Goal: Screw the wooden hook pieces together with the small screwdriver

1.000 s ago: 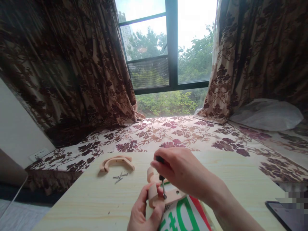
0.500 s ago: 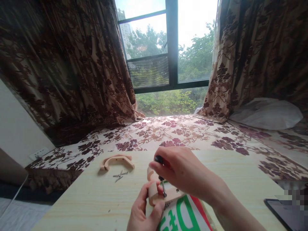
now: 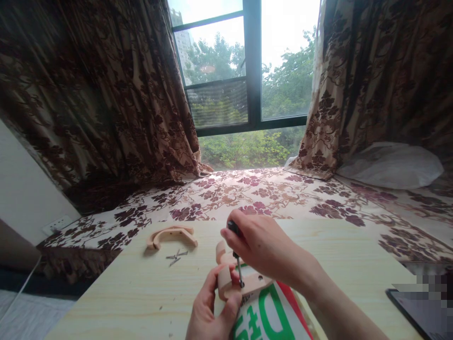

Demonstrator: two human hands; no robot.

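Observation:
My right hand (image 3: 253, 238) is wrapped round the black handle of a screwdriver (image 3: 239, 271). The shaft points down, its tip at a dark hole in a pale wooden piece (image 3: 253, 283). My left hand (image 3: 214, 304) grips the rounded end of that piece between thumb and fingers. Just behind it is another rounded wooden end (image 3: 221, 252), partly hidden by my right hand. Under the wooden piece lies a bag (image 3: 274, 311) with green lettering and a red edge. To the left, two curved wooden pieces (image 3: 171, 232) lie together, with several screws (image 3: 176, 257) in front of them.
The light wooden table (image 3: 127, 288) holds all of this. A dark flat device (image 3: 412, 311) lies at its right edge, partly blurred out. Beyond stands a ledge with flowered cloth (image 3: 255, 189), below a window and curtains (image 3: 148, 94). A white plastic bag (image 3: 392, 165) rests at the right.
My right hand has shifted slightly upward and turned a little on the screwdriver handle. The tip stays at the same hole, and my left hand keeps its hold.

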